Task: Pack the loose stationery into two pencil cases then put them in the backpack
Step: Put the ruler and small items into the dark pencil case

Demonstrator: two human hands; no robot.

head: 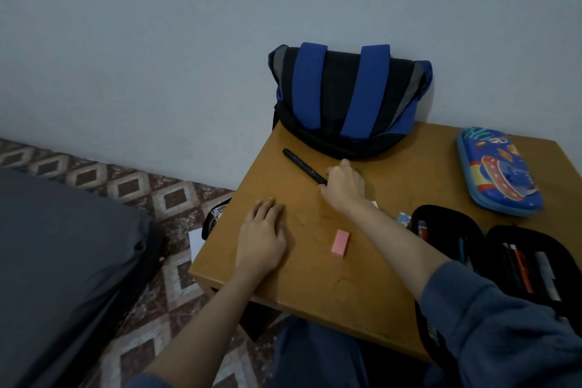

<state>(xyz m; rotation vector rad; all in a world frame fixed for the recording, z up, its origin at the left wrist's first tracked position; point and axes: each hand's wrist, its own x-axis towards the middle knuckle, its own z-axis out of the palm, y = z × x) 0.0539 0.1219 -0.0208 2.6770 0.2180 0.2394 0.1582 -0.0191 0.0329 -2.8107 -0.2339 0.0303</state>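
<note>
A black pen (300, 164) lies slanted on the wooden table (409, 173), just in front of the blue and black backpack (349, 98) that leans on the wall. My right hand (341, 186) grips the pen's near end. My left hand (263, 235) rests flat on the table's left side. Between my arms lies a pink eraser (340, 243). An open black pencil case (510, 261) with several pens inside sits at the right front. A closed blue patterned pencil case (499, 170) lies at the far right. A small eraser (404, 218) shows beside the black case.
The table's left edge drops to a patterned floor (151, 198). A dark object (214, 217) and a white paper (196, 241) lie on the floor by that edge. A grey mattress (63, 255) fills the left.
</note>
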